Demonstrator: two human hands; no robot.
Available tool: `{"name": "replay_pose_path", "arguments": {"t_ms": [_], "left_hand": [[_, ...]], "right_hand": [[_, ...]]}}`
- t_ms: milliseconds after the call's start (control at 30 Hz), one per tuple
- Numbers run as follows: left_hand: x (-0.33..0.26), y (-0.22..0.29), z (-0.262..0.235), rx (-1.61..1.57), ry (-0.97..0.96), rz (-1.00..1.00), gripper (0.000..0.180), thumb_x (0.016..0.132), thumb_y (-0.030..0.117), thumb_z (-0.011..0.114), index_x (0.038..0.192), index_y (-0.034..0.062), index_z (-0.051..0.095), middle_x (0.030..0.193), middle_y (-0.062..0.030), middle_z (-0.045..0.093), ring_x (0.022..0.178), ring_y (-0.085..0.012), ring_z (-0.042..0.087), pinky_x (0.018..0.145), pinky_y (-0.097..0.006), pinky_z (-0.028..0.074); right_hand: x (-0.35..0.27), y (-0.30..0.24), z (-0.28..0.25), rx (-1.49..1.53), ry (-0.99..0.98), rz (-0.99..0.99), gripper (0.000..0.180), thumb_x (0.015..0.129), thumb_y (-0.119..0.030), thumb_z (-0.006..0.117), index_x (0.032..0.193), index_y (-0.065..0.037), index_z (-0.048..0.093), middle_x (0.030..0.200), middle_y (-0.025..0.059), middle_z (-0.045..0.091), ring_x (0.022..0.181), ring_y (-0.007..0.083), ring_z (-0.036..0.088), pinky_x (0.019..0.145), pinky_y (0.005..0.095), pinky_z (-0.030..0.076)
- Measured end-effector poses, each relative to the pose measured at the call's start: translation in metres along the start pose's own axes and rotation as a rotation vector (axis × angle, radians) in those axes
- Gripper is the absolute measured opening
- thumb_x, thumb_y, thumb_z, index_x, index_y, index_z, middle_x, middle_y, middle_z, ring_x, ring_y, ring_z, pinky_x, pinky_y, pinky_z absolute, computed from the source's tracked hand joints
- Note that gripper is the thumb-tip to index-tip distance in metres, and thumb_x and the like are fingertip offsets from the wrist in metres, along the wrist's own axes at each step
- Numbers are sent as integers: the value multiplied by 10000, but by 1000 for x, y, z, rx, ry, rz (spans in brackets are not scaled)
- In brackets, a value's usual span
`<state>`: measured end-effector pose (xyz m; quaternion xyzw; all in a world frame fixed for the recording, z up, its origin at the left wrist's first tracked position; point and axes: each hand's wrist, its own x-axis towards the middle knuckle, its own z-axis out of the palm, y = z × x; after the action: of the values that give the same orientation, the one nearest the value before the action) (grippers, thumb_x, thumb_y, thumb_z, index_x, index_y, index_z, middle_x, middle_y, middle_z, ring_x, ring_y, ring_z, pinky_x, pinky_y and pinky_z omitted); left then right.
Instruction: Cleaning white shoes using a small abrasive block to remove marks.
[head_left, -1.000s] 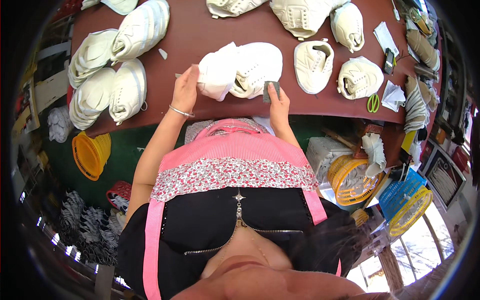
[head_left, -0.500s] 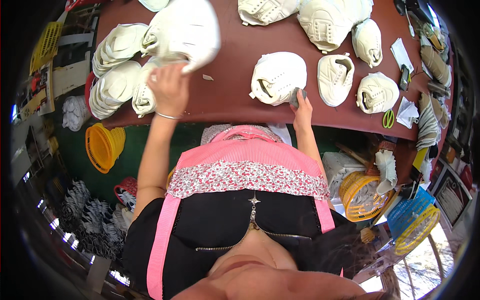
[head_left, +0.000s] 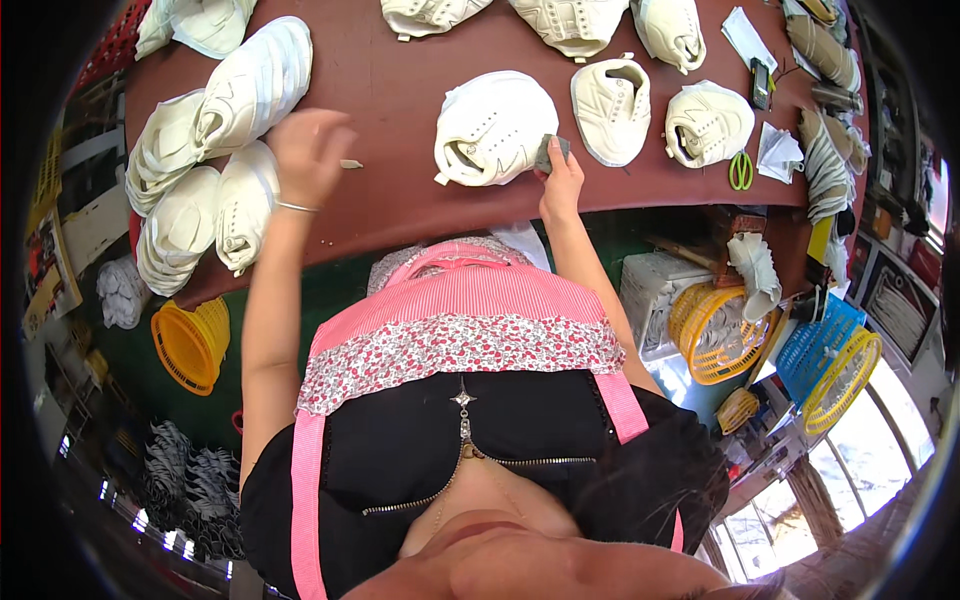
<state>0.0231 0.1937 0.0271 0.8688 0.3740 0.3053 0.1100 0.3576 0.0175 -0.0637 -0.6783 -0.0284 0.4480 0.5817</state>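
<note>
My left hand (head_left: 312, 155), blurred by motion, is beside a stack of cream shoe uppers (head_left: 255, 85) at the left of the table. Nothing shows in it, and its fingers look loosely spread. Close by lies another cream upper (head_left: 246, 205) with lace holes. In my right hand (head_left: 562, 185) a small dark grey block (head_left: 551, 153) is gripped between thumb and fingers. The block sits against the right edge of a single cream shoe upper (head_left: 497, 127), which lies on the reddish-brown table (head_left: 390, 205) with its opening toward the lower left.
More uppers (head_left: 612, 108) lie right of centre and along the far side. Green-handled scissors (head_left: 740, 170), folded white pieces (head_left: 778, 152) and a dark handheld device (head_left: 761, 85) are at the right. Yellow baskets (head_left: 190, 345) stand below the table on both sides.
The upper that my left hand carried is now at the left stack, out of the hand. The whole view has shifted, and my right hand stays at the single upper with the block.
</note>
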Motion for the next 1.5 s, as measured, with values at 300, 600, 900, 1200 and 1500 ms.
{"name": "replay_pose_path", "arguments": {"t_ms": [300, 600, 900, 1200, 1500], "left_hand": [[-31, 83, 107, -114, -295, 134, 438, 686, 136, 798, 1104, 168, 672, 1310, -49, 567, 1230, -271, 526, 1088, -511, 379], [-84, 80, 16, -54, 109, -396, 305, 784, 55, 797, 1070, 74, 690, 1418, -216, 403, 1297, -406, 434, 1062, -474, 408], [-155, 118, 45, -23, -352, -384, 350, 670, 59, 778, 999, 93, 663, 1545, -145, 385, 1436, -413, 333, 1159, -528, 339], [-151, 123, 45, 31, -439, -391, 299, 748, 138, 757, 994, 86, 595, 1579, -127, 365, 1467, -390, 302, 1144, -659, 261], [-112, 121, 64, -4, -684, -541, 917, 769, 645, 703, 1479, 125, 444, 1629, -169, 236, 1508, -437, 156, 1170, -653, 178]], "right_hand": [[-2, -14, 3, 77, -21, 82, 271, 995, -324, 646, 1078, -68, 681, 936, -12, 679, 821, 92, 611, 699, 266, 482], [13, -16, 6, -479, -168, -183, 230, 937, -264, 712, 952, -35, 707, 1028, 83, 707, 880, 206, 673, 778, 335, 528], [25, -6, 65, -1218, -802, -1214, 201, 842, -232, 746, 936, -72, 670, 1396, 71, 573, 1289, 292, 527, 1000, 444, 454], [92, -38, 67, -1291, -278, -1313, 154, 852, -180, 720, 936, -69, 654, 1148, 130, 645, 1012, 303, 598, 857, 463, 488], [-15, 48, 187, -1440, -1011, -1064, 311, 892, -412, 667, 938, -107, 710, 873, 98, 717, 818, 291, 680, 763, 450, 518]]}}
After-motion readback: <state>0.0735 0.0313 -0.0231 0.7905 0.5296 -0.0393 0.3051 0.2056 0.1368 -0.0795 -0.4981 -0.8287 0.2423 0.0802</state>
